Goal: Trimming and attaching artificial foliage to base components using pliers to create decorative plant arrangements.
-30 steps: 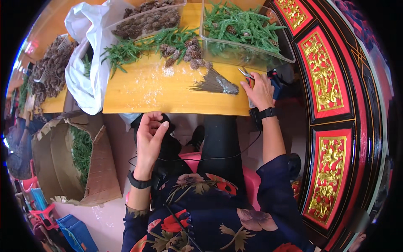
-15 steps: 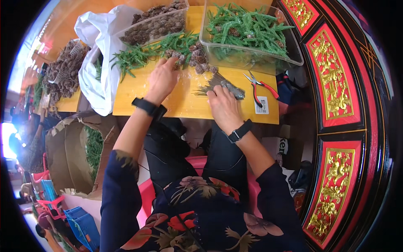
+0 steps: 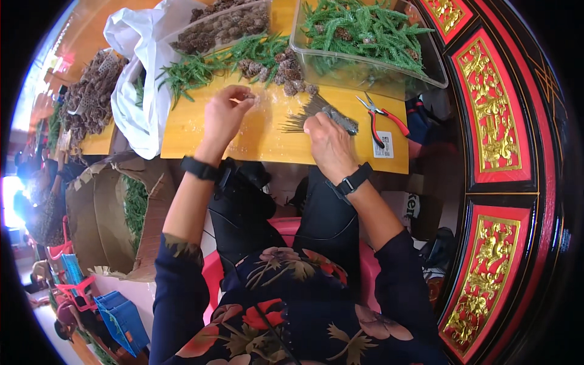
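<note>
My left hand (image 3: 224, 117) is raised over the table's near middle, its thumb and fingers pinched together. A small brown piece that looks like a pine cone (image 3: 250, 96) shows at the fingertips, mostly covered. Curled fingers of my right hand (image 3: 331, 143) press on a bundle of thin dark wires (image 3: 303, 113); whether a single wire is drawn out is hidden. Beyond the hands lies a small heap of pine cones (image 3: 288, 72), frosted white in places. Green artificial sprigs (image 3: 194, 74) spread out behind and left of it. Pliers with red-and-black handles (image 3: 380, 115) rest to the right, jaws apart.
A clear bin (image 3: 365, 68) of green sprigs stands at the back right, and another clear bin (image 3: 225, 34) holds cones. At left are a white plastic bag (image 3: 139, 79), a mound of brown cones (image 3: 94, 94) and an open cardboard box (image 3: 97, 213). Carved panels (image 3: 486, 109) line the right.
My left hand has drawn back from the cone heap toward me and closed its fingers in a pinch. My right hand stays at the wires, its fingers more curled.
</note>
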Available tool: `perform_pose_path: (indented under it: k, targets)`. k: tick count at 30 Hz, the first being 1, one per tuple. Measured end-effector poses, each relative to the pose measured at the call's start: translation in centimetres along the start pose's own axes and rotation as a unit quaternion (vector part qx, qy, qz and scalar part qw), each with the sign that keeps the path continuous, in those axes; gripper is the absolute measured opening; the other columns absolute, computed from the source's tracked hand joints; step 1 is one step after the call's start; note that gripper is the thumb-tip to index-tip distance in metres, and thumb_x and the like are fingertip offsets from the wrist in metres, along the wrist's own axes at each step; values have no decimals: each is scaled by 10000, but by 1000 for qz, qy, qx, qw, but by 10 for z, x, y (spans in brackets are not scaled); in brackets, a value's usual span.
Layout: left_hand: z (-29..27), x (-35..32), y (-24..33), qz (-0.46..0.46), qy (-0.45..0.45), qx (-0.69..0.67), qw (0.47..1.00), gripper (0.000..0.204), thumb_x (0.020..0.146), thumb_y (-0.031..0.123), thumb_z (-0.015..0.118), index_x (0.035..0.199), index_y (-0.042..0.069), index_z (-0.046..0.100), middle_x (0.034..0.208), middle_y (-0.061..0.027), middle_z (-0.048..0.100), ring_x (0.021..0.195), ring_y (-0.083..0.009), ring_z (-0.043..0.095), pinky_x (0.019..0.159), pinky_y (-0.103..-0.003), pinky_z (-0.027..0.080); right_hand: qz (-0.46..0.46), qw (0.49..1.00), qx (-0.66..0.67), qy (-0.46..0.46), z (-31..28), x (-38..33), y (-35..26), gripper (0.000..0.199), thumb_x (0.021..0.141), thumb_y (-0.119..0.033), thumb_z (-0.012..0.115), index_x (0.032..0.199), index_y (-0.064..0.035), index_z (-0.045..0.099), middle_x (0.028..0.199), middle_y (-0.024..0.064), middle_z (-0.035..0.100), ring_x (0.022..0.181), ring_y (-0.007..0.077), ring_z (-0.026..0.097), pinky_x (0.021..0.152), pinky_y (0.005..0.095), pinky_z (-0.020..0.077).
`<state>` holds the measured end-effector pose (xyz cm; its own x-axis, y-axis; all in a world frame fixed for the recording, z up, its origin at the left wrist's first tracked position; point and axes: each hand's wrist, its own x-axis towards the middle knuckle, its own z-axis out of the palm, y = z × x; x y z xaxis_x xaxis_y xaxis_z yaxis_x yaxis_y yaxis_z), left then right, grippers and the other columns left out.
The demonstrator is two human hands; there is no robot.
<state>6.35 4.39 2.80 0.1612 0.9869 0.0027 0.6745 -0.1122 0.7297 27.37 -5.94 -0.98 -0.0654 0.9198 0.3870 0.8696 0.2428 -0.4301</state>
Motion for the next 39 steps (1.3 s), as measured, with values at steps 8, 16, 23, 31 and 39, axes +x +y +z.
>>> perform_pose_path:
  k: [8,16,23,31,39]
  targets:
    - [-14,-90,-23,-128,-24,-440,888,275,913,72,622,1182,20,592,988,-22,645,958,-152,638,798,-251,484,-20,989,128,68,11,5,-33,48,864,-56,602,904,-30,594,856,142,614,773,334,610,672,408,489]
    - [-22,-138,-4,-83,-19,-516,853,332,874,-27,635,1198,6,570,1056,-47,630,984,-158,629,841,-253,496,115,915,374,93,-3,-15,-90,60,915,-50,592,944,2,593,766,90,617,644,156,598,609,275,476]
    - [-26,-155,6,-33,36,-524,851,431,813,-118,647,1220,-17,547,1094,-76,610,1008,-143,610,898,-260,493,-11,926,368,86,-26,-24,-127,53,891,-7,612,937,1,587,734,64,592,575,137,541,540,264,442]
    - [-40,-171,7,-15,61,-516,855,438,808,-126,648,1220,-17,547,1096,-80,609,1012,-142,604,923,-267,492,-21,944,324,60,-21,-37,-139,53,886,14,611,925,-7,583,743,83,595,583,157,560,553,270,450]
    - [-43,-185,6,-17,53,-500,864,373,836,-90,647,1197,-25,577,1100,-71,617,984,-128,607,859,-249,504,-6,942,324,83,-22,-46,-149,80,873,33,617,931,-9,582,748,95,595,598,186,573,567,278,460]
